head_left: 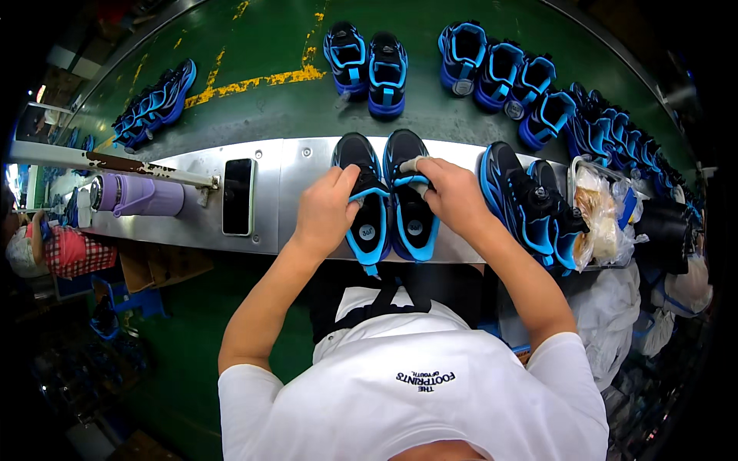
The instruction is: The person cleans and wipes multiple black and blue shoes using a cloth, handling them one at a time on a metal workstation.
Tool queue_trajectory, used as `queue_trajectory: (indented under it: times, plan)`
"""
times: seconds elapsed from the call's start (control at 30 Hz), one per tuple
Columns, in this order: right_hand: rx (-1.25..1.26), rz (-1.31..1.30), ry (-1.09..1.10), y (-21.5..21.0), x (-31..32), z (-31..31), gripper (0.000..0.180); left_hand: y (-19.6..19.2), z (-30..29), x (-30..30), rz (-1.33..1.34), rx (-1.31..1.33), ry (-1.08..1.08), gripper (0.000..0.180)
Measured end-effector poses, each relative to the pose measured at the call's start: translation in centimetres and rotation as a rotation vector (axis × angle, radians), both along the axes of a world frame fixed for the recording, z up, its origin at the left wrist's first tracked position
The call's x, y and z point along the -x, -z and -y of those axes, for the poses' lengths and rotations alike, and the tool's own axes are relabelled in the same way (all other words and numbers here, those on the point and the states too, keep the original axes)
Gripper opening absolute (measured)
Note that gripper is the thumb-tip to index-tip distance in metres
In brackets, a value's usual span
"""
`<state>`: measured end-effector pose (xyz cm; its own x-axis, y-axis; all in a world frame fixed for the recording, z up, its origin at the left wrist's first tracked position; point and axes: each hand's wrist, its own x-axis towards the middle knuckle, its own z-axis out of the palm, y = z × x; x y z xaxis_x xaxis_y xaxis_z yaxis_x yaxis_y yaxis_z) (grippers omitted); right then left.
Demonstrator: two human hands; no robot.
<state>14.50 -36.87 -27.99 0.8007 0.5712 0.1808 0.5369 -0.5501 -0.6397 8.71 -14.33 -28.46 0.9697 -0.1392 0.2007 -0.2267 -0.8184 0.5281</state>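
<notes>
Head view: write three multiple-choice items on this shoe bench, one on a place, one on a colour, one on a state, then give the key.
1. Where does the smartphone lie?
A. On the metal bench, left of the pair being handled
B. On the green conveyor belt
C. Inside a shoe

2. What colour is the water bottle lying on its side?
A. Red
B. Purple
C. Yellow

3. What is the right hand doing?
A. Resting flat on the bench
B. Holding the smartphone
C. Pressing a grey pad at the opening of the right shoe

Key: 1 A, the smartphone lies dark screen up on the bench beside the left shoe, which the left hand grips. 2 B, its body is lilac purple. 3 C, the fingers pinch the pad at the shoe's collar.
</notes>
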Motion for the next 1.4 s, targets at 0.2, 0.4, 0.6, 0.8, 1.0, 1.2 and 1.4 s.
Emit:
queue_trajectory:
  times: [0.2, 0.4, 0.6, 0.8, 1.0, 1.2, 1.4]
  plan:
    - [0.082, -0.161, 0.060, -2.6, 1.7, 0.2, 0.039, -3.2, 1.6, 1.3, -0.160, 0.133, 0.064, 0.052]
    - [0.123, -0.064, -0.036, -1.7, 3.5, 2.5, 0.047, -1.5, 2.4, 4.0, -0.137, -0.071, 0.022, 0.041]
    - [0.339, 0.366, -0.073, 0.5, 5.4, 0.2, 0.032, 0.2, 6.4, 5.4, 0.041, -0.454, -0.045, 0.037]
    - [0.272, 0.350, 0.018, 1.9, 6.2, -0.2, 0.043, 0.0, 8.2, 6.3, -0.062, -0.244, -0.153, 0.069]
    - [-0.121, -0.123, -0.109, 0.7, 4.3, 1.5, 0.047, -0.5, 6.3, 5.8, -0.137, -0.017, -0.122, 0.058]
    - [-0.117, -0.015, -0.208, 1.0, 3.7, 1.9, 0.028, 0.3, 5.6, 3.0, 0.000, -0.085, -0.174, 0.033]
    - [-0.031, -0.016, -0.252, 1.0, 3.7, 3.3, 0.030, 2.1, 6.9, 4.1, 0.217, 0.072, -0.226, 0.039]
